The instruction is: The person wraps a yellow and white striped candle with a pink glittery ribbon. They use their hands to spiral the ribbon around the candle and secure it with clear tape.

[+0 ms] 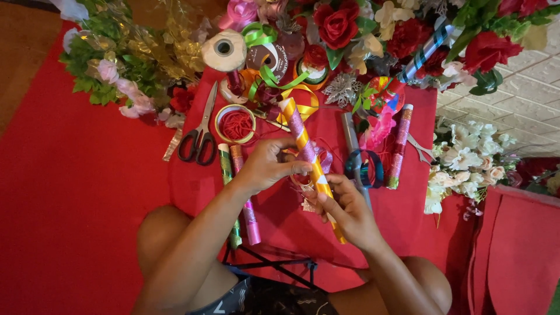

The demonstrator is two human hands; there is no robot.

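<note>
— Red cloth [70,192] covers the floor and the low table [420,116]. What sits at the far edge?

— Artificial flowers: red roses [337,23] at the back, a green and pink bunch [111,64] to the left, a white bunch [466,160] to the right.

— And the hands?

— Two, both on one stick [309,163], wrapped in gold and pink stripes and lying slantwise over the middle of the table. The left hand [265,166] pinches it near its middle, fingers closed on it. The right hand [344,213] grips the lower part, thumb and fingers closed round it. A loop of pink ribbon [322,158] sits on the stick between the hands.

— Other sticks?

— I count four lying flat: a green one [226,169] and a pink one [252,219] side by side left of the hands, a grey one [352,143] and a pink glitter one [399,146] to the right. A blue striped one [426,52] leans among the roses.

— Tools?

— One pair of scissors [201,131], black handles, left of a yellow ring of red cord [235,124]. One large spool [224,51] of pale ribbon stands behind, with green ribbon [259,35] curling beside it. One silver snowflake [342,89] lies near the roses. How many ribbon rolls are in the heap, I cannot tell.
</note>
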